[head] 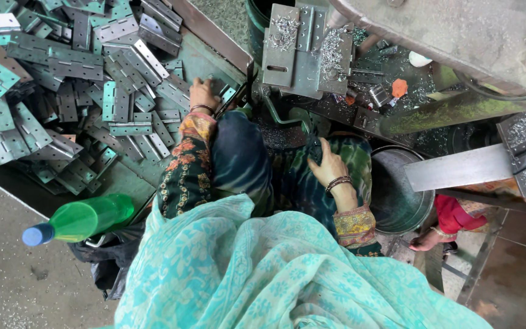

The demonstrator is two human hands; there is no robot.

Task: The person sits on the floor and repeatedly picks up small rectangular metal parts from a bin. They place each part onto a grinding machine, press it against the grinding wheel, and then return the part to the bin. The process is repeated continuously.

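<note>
My left hand (202,94) reaches forward onto the edge of a big pile of grey and green metal hinges (74,79) in a flat tray; its fingers lie on a hinge (221,90), but the grip is hidden. My right hand (330,167) rests flat on my knee, fingers spread, holding nothing, with dark bangles on the wrist. Both arms wear patterned sleeves, and a turquoise shawl (263,274) covers the lower view.
A green plastic bottle with a blue cap (77,220) lies at the tray's near edge. A press fixture strewn with metal shavings (305,49) stands ahead. A round metal tub (397,192) sits right of my knee. Another person's foot (424,242) shows at lower right.
</note>
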